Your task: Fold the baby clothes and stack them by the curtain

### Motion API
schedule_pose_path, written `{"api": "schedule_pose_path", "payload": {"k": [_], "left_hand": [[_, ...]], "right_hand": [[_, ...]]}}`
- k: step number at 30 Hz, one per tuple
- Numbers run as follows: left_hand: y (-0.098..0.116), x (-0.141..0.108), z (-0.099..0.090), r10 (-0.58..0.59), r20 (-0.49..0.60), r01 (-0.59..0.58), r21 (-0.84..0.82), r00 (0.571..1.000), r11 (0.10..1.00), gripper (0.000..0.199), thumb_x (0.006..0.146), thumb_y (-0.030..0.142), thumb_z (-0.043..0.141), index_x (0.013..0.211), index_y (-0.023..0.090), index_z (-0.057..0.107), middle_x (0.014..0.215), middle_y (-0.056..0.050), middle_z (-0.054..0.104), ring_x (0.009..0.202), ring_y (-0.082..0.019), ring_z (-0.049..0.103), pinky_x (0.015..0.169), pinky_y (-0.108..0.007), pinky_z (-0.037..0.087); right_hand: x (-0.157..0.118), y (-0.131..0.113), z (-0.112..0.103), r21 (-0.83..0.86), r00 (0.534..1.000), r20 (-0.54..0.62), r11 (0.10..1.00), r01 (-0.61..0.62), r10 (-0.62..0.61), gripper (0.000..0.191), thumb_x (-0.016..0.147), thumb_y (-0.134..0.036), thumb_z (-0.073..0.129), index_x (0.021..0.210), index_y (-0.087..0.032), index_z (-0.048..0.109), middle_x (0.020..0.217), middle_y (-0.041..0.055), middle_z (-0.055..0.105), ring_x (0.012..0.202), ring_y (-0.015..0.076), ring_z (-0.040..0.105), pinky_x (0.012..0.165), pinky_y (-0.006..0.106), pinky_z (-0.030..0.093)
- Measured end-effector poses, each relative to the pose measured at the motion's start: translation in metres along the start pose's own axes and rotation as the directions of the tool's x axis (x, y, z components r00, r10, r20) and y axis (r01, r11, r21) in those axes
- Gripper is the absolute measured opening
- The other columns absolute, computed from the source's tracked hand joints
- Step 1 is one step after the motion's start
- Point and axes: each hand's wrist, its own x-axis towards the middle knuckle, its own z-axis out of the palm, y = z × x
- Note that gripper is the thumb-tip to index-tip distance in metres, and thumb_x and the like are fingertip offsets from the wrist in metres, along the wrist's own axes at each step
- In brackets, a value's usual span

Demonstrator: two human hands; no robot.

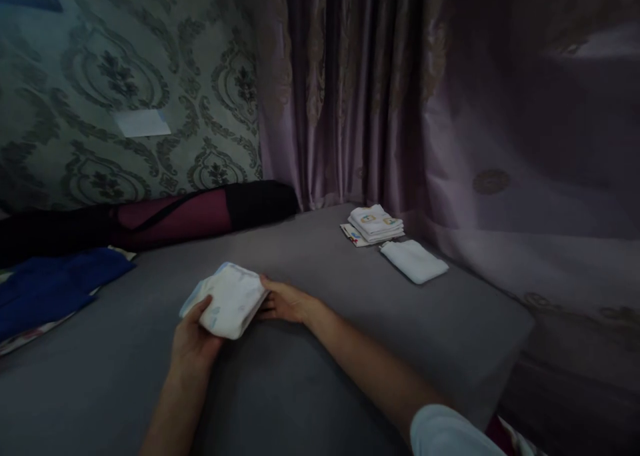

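A folded white cloth (233, 297) with pale blue edging and faint prints is held a little above the grey surface, between both hands. My left hand (197, 333) grips its near left corner, thumb on top and fingers underneath. At the cloth's right edge, my right hand (285, 301) holds on with the thumb near the upper corner; its fingers are partly hidden behind the cloth. Farther right lies a stack of folded white cloths (376, 223) with coloured prints. Just in front of that stack rests a single plain white folded cloth (415, 261).
The grey sheet-covered surface (310, 389) ends at an edge on the right. Blue fabric (65, 283) lies at the left. A long black and maroon bag (190, 217) runs along the patterned wall (200, 103). Purple curtains (345, 96) hang behind and at the right.
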Motion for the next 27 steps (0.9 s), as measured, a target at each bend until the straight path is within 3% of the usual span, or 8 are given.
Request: {"api": "schedule_pose_path", "payload": {"k": [2, 5, 8, 12, 17, 20, 24, 27], "left_hand": [[-0.001, 0.003, -0.002, -0.009, 0.025, 0.01, -0.024, 1.0, 1.0, 0.042, 0.08, 0.007, 0.05, 0.119, 0.022, 0.057, 0.093, -0.004, 0.073, 0.095, -0.024, 0.069, 0.083, -0.04, 0.058], [-0.004, 0.003, -0.002, -0.011, 0.055, 0.013, -0.046, 0.998, 0.999, 0.043, 0.079, 0.006, 0.051, 0.118, 0.021, 0.058, 0.094, -0.005, 0.073, 0.098, -0.024, 0.067, 0.086, -0.04, 0.057], [-0.007, -0.001, 0.002, -0.013, 0.073, 0.017, -0.062, 0.997, 0.998, 0.041, 0.079, 0.007, 0.05, 0.117, 0.021, 0.059, 0.094, -0.005, 0.073, 0.099, -0.024, 0.067, 0.087, -0.039, 0.056], [-0.012, -0.006, 0.007, -0.006, 0.108, 0.014, -0.073, 0.994, 0.997, 0.04, 0.08, 0.007, 0.051, 0.117, 0.018, 0.058, 0.095, -0.006, 0.072, 0.097, -0.023, 0.067, 0.086, -0.038, 0.057], [-0.019, 0.0, 0.006, -0.015, 0.158, 0.027, -0.07, 0.987, 0.997, 0.026, 0.083, 0.01, 0.05, 0.107, 0.014, 0.061, 0.096, -0.008, 0.071, 0.093, -0.021, 0.068, 0.083, -0.031, 0.057], [-0.02, 0.007, -0.001, -0.075, 0.145, 0.083, -0.044, 0.987, 0.996, 0.014, 0.087, 0.014, 0.048, 0.094, 0.013, 0.06, 0.09, -0.009, 0.069, 0.08, -0.016, 0.068, 0.077, -0.026, 0.057], [-0.021, 0.013, -0.009, -0.135, 0.082, 0.131, 0.051, 0.987, 0.99, 0.01, 0.088, 0.013, 0.047, 0.089, 0.012, 0.057, 0.087, -0.012, 0.067, 0.075, -0.016, 0.068, 0.071, -0.026, 0.057], [-0.021, 0.013, -0.01, -0.132, 0.05, 0.127, 0.099, 0.99, 0.987, 0.011, 0.087, 0.007, 0.046, 0.088, 0.011, 0.057, 0.083, -0.012, 0.067, 0.069, -0.014, 0.066, 0.066, -0.023, 0.055]], "right_hand": [[-0.006, -0.001, 0.003, 0.14, 0.995, 0.07, 0.986, -0.087, 0.077, 0.03, 0.084, -0.046, 0.059, 0.093, -0.018, 0.06, 0.09, 0.0034, 0.064, 0.089, 0.0168, 0.064, 0.093, 0.039, 0.047], [-0.012, 0.002, 0.006, 0.3, 0.996, 0.018, 0.95, -0.084, 0.082, 0.019, 0.086, -0.035, 0.059, 0.088, -0.017, 0.059, 0.081, 0.0013, 0.063, 0.084, 0.0153, 0.065, 0.093, 0.036, 0.047], [-0.012, 0.005, 0.006, 0.363, 0.997, 0.007, 0.928, -0.079, 0.082, 0.019, 0.085, -0.035, 0.06, 0.089, -0.016, 0.059, 0.082, 0.0031, 0.065, 0.088, 0.0169, 0.066, 0.093, 0.036, 0.048], [-0.01, 0.004, 0.007, 0.341, 0.993, -0.105, 0.94, -0.007, 0.046, 0.012, 0.083, -0.023, 0.061, 0.093, -0.017, 0.057, 0.089, 0.005, 0.069, 0.093, 0.0163, 0.066, 0.092, 0.036, 0.048], [-0.019, -0.006, 0.001, 0.146, 0.972, -0.235, 0.988, 0.046, -0.011, 0.018, 0.086, -0.018, 0.051, 0.102, -0.016, 0.056, 0.11, 0.0112, 0.068, 0.105, 0.0174, 0.063, 0.09, 0.034, 0.05], [-0.033, -0.014, -0.015, -0.051, 0.94, -0.338, 0.998, 0.041, -0.056, 0.027, 0.087, -0.019, 0.047, 0.113, -0.015, 0.056, 0.119, 0.014, 0.065, 0.111, 0.02, 0.061, 0.089, 0.036, 0.05], [-0.061, -0.023, -0.054, -0.308, 0.916, -0.385, 0.951, -0.006, -0.118, 0.038, 0.089, -0.021, 0.04, 0.124, -0.012, 0.052, 0.131, 0.0176, 0.057, 0.114, 0.0215, 0.06, 0.088, 0.036, 0.051], [-0.086, -0.032, -0.092, -0.244, 0.871, -0.465, 0.969, 0.044, -0.156, 0.045, 0.085, -0.018, 0.049, 0.13, -0.012, 0.048, 0.135, 0.0201, 0.052, 0.105, 0.0206, 0.064, 0.085, 0.034, 0.051]]}}
